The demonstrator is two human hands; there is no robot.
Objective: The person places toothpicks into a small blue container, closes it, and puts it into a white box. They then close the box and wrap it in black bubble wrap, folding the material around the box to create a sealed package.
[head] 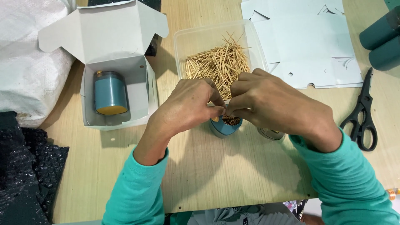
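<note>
Hands meet over a small blue holder point(225, 127) standing upright at the middle of the wooden bench point(233, 171). The left hand point(189, 106) and right hand point(271, 104) both pinch their fingertips together just above the holder's open mouth, which is packed with upright toothpicks point(230, 120); each grip is closed on the tops of these sticks, thumb against forefinger. A clear tub point(189, 41) lies just behind the hands, holding a loose heap of the same wooden sticks. A small clear lid point(271, 134) sits on the bench just right of the holder, partly hidden under the right wrist. To the left, an open white box point(110, 37) holds a second blue holder point(110, 92) lying on its side, its yellow end towards the viewer. Flat white cut-outs point(308, 41) lie at upper right, with black scissors point(363, 114) beside them and two dark green cylinders point(381, 39) at the far right edge. A white sack point(29, 62) and black bubble wrap point(25, 175) occupy the left margin. Both sleeves are turquoise.
</note>
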